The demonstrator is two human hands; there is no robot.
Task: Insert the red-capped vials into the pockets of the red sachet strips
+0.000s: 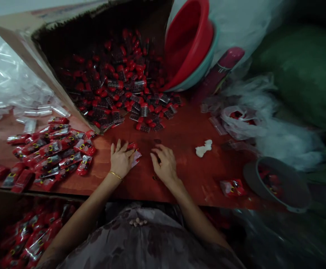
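My left hand (120,161) lies over the reddish-brown table with its fingers spread. Its thumb side touches a small red and pink printed piece (135,158), partly hidden under the fingers; I cannot tell whether it is a card or a packet. A little to the right, my right hand (165,165) rests with its fingers loosely curved and apart, nothing visible between them. Beyond both hands, small clear containers with red caps (143,110) spill from a cardboard box (53,71). Left of my left hand is a pile of red wrapped packets (51,149).
A red basin (191,45) nests in a light blue basin (212,56) beside a dark red bottle (221,69). On the right are a crumpled white scrap (203,148), a red packet (233,187), a grey bowl (294,198) and plastic bags (286,144). More packets (36,235) fill a box below left.
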